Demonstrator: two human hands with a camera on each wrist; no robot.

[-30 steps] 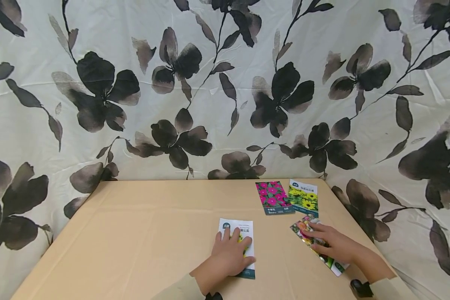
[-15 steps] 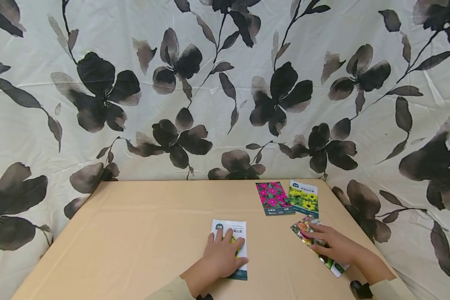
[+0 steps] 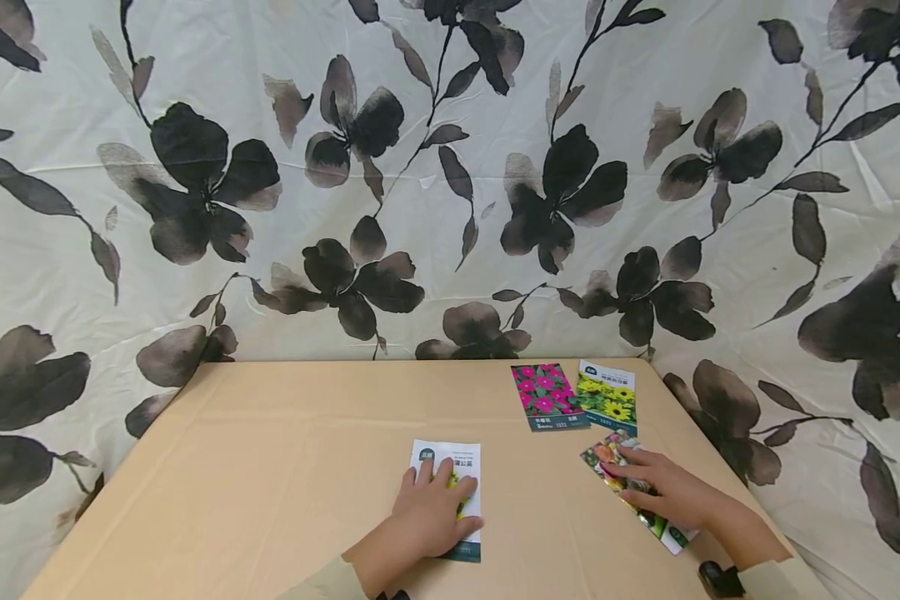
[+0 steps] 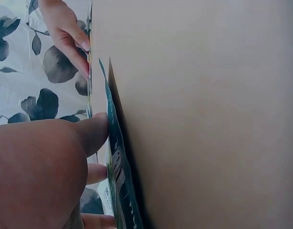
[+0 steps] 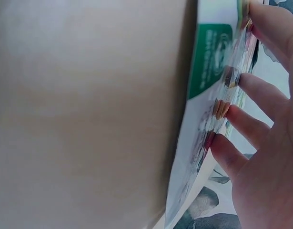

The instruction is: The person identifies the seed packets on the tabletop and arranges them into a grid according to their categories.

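Note:
My left hand (image 3: 429,512) lies flat with spread fingers on a white seed packet (image 3: 467,457) with a teal bottom band and yellow flowers, which the hand partly hides. In the left wrist view the thumb and fingertips touch the face of this packet (image 4: 118,171), whose near edge stands slightly off the table. My right hand (image 3: 667,487) rests its fingertips on a multicoloured flower seed packet (image 3: 651,521), set at a slant on the right. The right wrist view shows a white end with a green label on that packet (image 5: 210,62), with the fingers spread over it.
Behind the right hand lie a packet with pink flowers (image 3: 547,396) and one with yellow flowers (image 3: 607,396), overlapping at their edges. The tan table (image 3: 270,467) ends at the back against a floral curtain (image 3: 435,208).
My left hand has slid the white seed packet to the left along the table. The right hand and its packet stay in the same place.

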